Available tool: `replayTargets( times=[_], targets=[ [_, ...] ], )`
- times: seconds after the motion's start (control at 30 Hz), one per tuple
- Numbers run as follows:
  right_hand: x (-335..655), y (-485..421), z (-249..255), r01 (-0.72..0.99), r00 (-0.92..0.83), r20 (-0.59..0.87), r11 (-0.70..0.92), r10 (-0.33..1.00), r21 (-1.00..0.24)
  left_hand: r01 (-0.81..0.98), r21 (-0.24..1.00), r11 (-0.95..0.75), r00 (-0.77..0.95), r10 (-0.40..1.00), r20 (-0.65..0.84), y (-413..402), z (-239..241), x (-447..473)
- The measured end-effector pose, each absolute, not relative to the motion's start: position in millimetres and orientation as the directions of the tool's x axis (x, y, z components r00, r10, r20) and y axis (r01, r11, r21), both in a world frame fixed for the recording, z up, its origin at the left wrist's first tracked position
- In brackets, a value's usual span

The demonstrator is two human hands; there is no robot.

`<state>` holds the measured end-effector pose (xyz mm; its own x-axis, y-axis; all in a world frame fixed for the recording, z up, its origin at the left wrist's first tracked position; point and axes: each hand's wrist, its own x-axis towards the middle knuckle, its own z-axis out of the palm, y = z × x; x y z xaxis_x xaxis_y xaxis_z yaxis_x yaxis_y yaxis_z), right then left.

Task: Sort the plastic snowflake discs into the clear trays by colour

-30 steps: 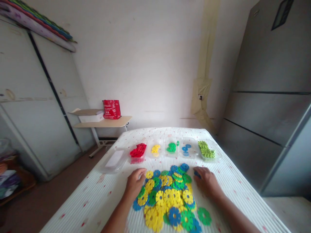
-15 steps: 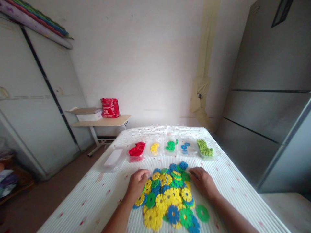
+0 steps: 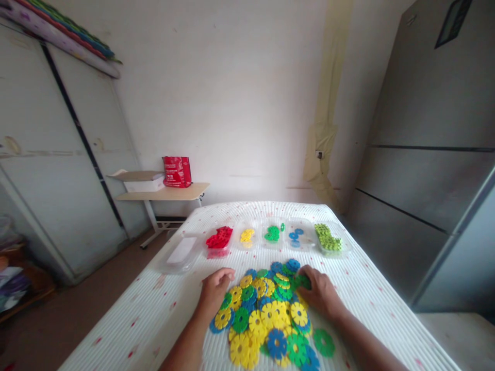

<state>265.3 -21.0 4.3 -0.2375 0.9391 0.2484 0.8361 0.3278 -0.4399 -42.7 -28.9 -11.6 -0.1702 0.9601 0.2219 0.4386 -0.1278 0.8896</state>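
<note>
A heap of flat flower-shaped plastic discs (image 3: 270,314) in yellow, green and blue lies on the white ribbed table (image 3: 154,309) in front of me. My left hand (image 3: 214,292) rests at the heap's left edge with its fingers curled in; what they hold, if anything, is hidden. My right hand (image 3: 320,294) is at the heap's upper right, fingers closed on a green disc (image 3: 302,281). Beyond the heap stands a row of clear trays with sorted pieces: red (image 3: 219,239), yellow (image 3: 247,236), green (image 3: 273,233), blue (image 3: 296,236) and lime green (image 3: 328,239).
An empty clear tray (image 3: 180,253) sits left of the row. A grey cabinet (image 3: 433,154) stands close on the right. A small side table (image 3: 166,195) with a red bag (image 3: 177,171) is by the back wall. Grey doors (image 3: 58,170) are on the left.
My right hand has slid left into the heap's upper right, onto a green disc. My left hand has barely shifted, its fingers curling in more. The discs sit a little tighter.
</note>
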Motion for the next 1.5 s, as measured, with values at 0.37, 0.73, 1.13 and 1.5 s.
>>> replayTargets(
  times=[0.37,0.73,1.13,1.5],
  targets=[
    [262.8,3.9,0.8,0.770,-0.489,0.330,0.578,0.807,-0.270,0.447,0.887,-0.120,-0.172,0.961,0.216,-27.2,-12.3,-42.8],
    [275.5,-2.2,11.8,0.827,-0.435,0.269,0.500,0.859,-0.258,0.423,0.896,-0.134,-0.176,0.958,0.226,-29.5,-10.1,-42.4],
    [262.4,7.6,17.5,0.821,-0.412,0.337,0.505,0.847,-0.267,0.430,0.895,-0.121,-0.178,0.960,0.216,-29.9,-8.6,-41.5],
    [254.4,16.7,7.6,0.818,-0.425,0.226,0.479,0.877,-0.319,0.416,0.902,-0.114,-0.174,0.964,0.202,-28.4,-12.5,-43.1]
  ],
)
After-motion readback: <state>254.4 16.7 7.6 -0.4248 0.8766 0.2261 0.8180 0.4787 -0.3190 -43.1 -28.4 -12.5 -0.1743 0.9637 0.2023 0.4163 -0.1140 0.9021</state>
